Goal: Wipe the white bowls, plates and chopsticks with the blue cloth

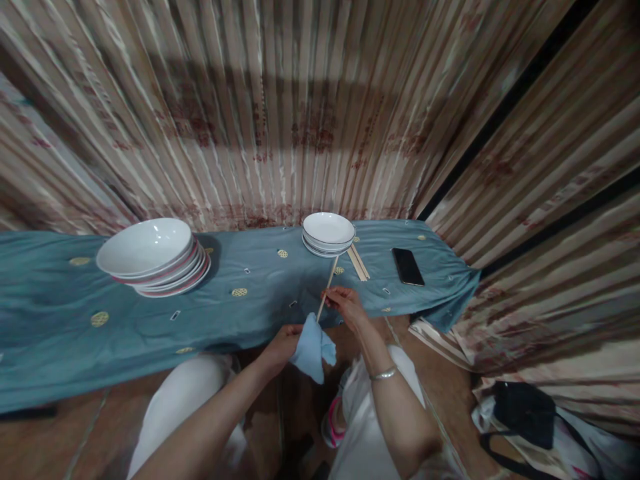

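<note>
A light blue cloth point(312, 350) hangs from my left hand point(286, 344), whose fingers are closed on it. The lower end of a thin wooden chopstick point(328, 281) goes into the cloth. My right hand point(343, 303) pinches that chopstick partway up, just beyond the table's front edge. Its upper end points toward a small stack of white plates point(329, 230) at the back of the table. Several more chopsticks point(359, 262) lie on the tablecloth to the right of these plates.
A taller stack of white bowls and plates point(150, 250) stands on the left of the cloth-covered table point(260, 313). A black phone point(408, 267) lies at the right. Pleated curtains point(280, 120) hang behind. A black bag point(525, 413) is at the lower right.
</note>
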A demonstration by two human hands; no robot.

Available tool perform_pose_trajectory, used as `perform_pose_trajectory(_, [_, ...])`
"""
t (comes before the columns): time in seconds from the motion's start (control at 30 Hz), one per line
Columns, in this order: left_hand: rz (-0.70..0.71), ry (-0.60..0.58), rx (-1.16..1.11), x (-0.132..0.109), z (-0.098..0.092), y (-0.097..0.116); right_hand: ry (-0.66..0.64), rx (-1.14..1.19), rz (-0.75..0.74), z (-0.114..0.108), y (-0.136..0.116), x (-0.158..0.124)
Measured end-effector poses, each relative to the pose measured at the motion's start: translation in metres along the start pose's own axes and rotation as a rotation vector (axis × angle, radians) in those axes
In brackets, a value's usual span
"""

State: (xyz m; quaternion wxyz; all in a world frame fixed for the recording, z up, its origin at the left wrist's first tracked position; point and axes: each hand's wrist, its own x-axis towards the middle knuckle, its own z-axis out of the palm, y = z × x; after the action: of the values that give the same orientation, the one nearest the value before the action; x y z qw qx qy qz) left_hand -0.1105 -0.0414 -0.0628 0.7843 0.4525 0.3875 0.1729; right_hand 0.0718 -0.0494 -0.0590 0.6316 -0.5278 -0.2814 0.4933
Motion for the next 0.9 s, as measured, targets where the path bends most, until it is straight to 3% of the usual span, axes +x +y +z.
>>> perform_pose_trajectory(0.23, [0.029,0.038,0.011,0.002,-0.002,0.004,0.14,0.111,-0.009,-0.026,-0.014,0.0])
perform_pose_trajectory(0.37, [0.053,0.044,-0.009,0.008,-0.004,0.007,0.251,0.06,-0.071,-0.041,-0.016,0.003])
perform_pose_trajectory(0.53, [0.057,0.051,-0.034,0.014,-0.005,0.009,0.378,-0.164,-0.185,-0.059,-0.017,0.014])
perform_pose_trajectory(0.7, [0.065,0.069,-0.05,0.015,-0.003,0.013,0.437,-0.394,-0.183,-0.072,-0.024,0.033])
perform_pose_trajectory(0.9, [0.076,0.116,-0.088,0.019,-0.001,0.012,0.541,-0.85,-0.153,-0.09,-0.04,0.048])
